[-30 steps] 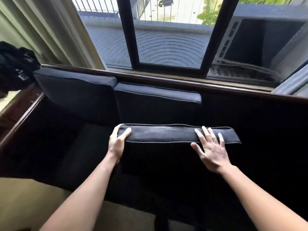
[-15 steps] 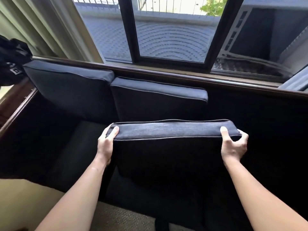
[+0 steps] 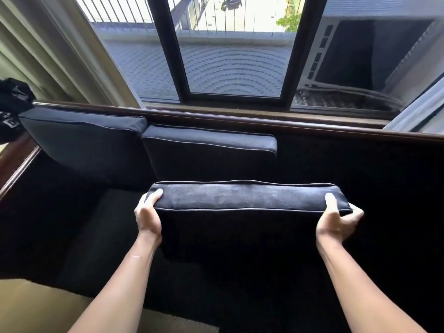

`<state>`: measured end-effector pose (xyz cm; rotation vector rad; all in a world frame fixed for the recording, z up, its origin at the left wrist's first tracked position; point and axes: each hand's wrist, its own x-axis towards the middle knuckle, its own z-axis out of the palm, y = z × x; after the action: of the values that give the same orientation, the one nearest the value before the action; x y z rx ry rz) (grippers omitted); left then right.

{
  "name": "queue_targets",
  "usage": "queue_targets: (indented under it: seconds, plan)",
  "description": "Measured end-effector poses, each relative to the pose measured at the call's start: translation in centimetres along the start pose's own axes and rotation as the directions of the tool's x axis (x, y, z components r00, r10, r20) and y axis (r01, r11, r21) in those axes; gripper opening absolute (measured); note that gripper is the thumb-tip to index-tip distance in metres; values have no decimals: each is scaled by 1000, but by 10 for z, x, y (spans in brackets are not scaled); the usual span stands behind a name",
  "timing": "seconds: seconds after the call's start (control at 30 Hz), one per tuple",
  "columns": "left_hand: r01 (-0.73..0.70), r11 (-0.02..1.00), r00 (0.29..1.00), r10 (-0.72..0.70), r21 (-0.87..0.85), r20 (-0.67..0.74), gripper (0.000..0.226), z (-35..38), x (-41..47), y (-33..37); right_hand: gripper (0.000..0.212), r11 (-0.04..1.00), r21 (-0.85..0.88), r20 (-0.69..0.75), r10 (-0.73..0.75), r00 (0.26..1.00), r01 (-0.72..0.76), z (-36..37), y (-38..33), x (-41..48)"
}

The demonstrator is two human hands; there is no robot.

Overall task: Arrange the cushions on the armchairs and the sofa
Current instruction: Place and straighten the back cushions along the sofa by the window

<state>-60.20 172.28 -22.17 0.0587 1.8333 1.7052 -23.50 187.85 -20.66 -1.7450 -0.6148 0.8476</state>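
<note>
I hold a dark navy cushion (image 3: 240, 222) with pale piping upright over the sofa seat (image 3: 96, 224). My left hand (image 3: 147, 213) grips its upper left corner and my right hand (image 3: 336, 218) grips its upper right corner. Two matching back cushions lean against the sofa back: one at the far left (image 3: 81, 138), one in the middle (image 3: 209, 152). The right part of the sofa back (image 3: 360, 169) behind the held cushion has no cushion on it.
A dark wooden rail (image 3: 264, 121) tops the sofa back, with a window (image 3: 230, 56) just behind it. Curtains (image 3: 48, 49) hang at the left. A black bag (image 3: 12, 104) sits by the wooden left armrest (image 3: 16, 164). Beige floor (image 3: 36, 306) shows below.
My right hand moved from lying flat on the cushion's top edge to gripping its right corner. The cushion now stands a little lower and nearer to me.
</note>
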Motion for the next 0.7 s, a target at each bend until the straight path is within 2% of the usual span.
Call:
queue_targets:
  seconds: [0.17,0.6,0.7]
  plan:
    - [-20,999,999,21,-35,32,33,58,-43,4,55,1000,13,-40,-26,999,27,-32,-34,51]
    - [-45,999,992,48,-25,114,20,288,-159,-31,54,998,33,-168,-46,985,52,-139,-93,268]
    - [-37,999,992,42,-37,121,19,335,-169,-43,63,999,2,-151,-41,988,42,-150,-101,312]
